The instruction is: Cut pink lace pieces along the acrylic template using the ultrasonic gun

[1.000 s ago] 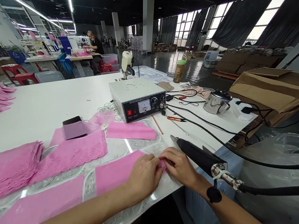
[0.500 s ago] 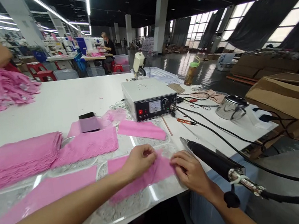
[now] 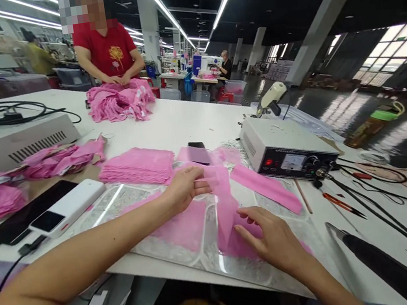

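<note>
Left hand: the left hand (image 3: 185,188) was raised above the table, fingers pinched on the upper end of a pink fabric strip (image 3: 225,205).
Right hand: the right hand (image 3: 272,238) lay flat with fingers spread, pressing the strip's lower end against the clear plastic sheet (image 3: 149,200).
Strip position: it hung between the two hands at the near edge of the table, over the plastic sheet.
Strip axis: its long axis ran from the lifted end down toward the near edge; the lower end lay flat, the upper end was off the surface.
Surface: a white table (image 3: 191,119) carried a stack of pink pieces (image 3: 137,164), another pink strip (image 3: 267,186), a white control box (image 3: 288,148) with a dial and a red light, black cables (image 3: 383,218), a black handheld tool (image 3: 386,268), and a white device (image 3: 67,207) beside a dark phone (image 3: 32,212).
Room: a large workshop with ceiling strip lights, pillars and curtained windows; a person in a red shirt (image 3: 108,52) handled a pink pile (image 3: 120,101) across the table.
Writing: the box's front lettering was too small to read.
</note>
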